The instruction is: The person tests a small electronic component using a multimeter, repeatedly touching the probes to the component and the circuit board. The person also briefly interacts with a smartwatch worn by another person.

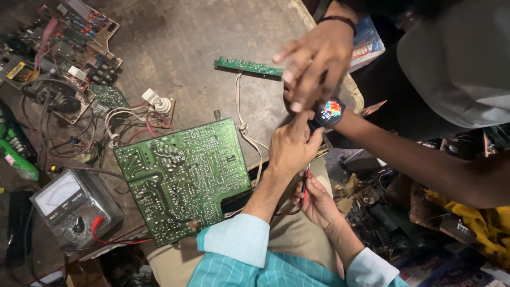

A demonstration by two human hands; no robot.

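Dim overhead light, soft shadows, blurred edges

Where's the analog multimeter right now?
In the head view, the analog multimeter sits at the lower left of the workbench, just left of the large green circuit board, with a red lead plugged into its front.

Left of the large green circuit board point(183, 180) we see an analogue multimeter point(74, 207); above it sit a small white-knobbed part point(159, 103) and a cluttered brown board point(74, 48); up-right, a narrow green strip board point(248, 66).
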